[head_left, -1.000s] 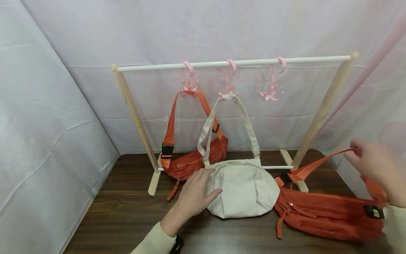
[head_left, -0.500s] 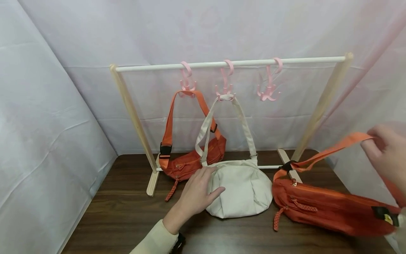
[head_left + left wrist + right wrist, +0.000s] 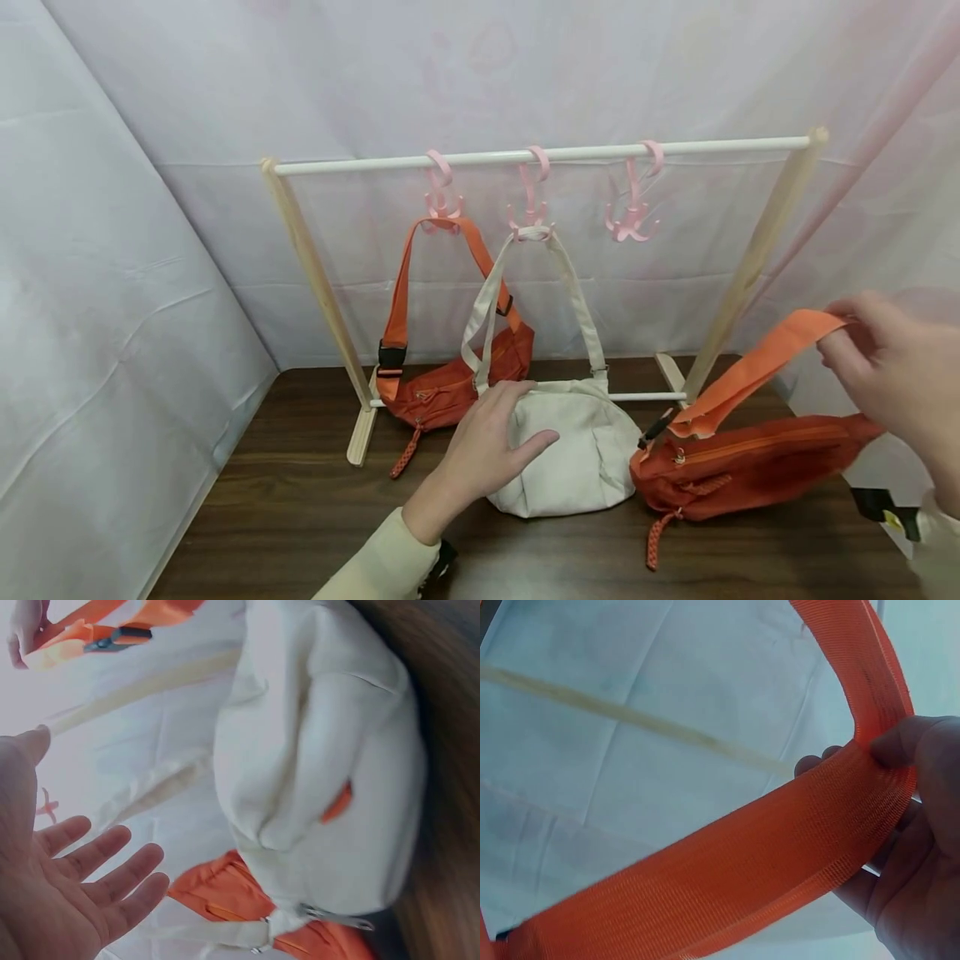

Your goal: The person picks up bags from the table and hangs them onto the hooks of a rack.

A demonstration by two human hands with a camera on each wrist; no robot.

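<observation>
My right hand (image 3: 892,367) pinches the orange strap (image 3: 772,358) of a rust-orange waist bag (image 3: 757,467) at the right of the head view. That bag tilts, its right end raised and a braided zipper pull hanging at its left. The right wrist view has thumb and fingers on the strap (image 3: 780,840). My left hand (image 3: 483,454) is in front of a cream shoulder bag (image 3: 573,450); the left wrist view has its fingers (image 3: 124,870) extended, holding nothing. The cream bag's strap loops over the middle pink hook (image 3: 531,218).
A wooden rack with a white rail (image 3: 360,165) stands on the dark table (image 3: 247,492). Another orange waist bag (image 3: 450,383) hangs from the left pink hook (image 3: 444,204), partly behind the cream bag. The right pink hook (image 3: 632,218) bears no bag. Pale cloth surrounds the table.
The right-hand waist bag has swung left and its right end has risen; the right hand shifted right, then slightly back left, still gripping the strap. The left hand has moved slightly right.
</observation>
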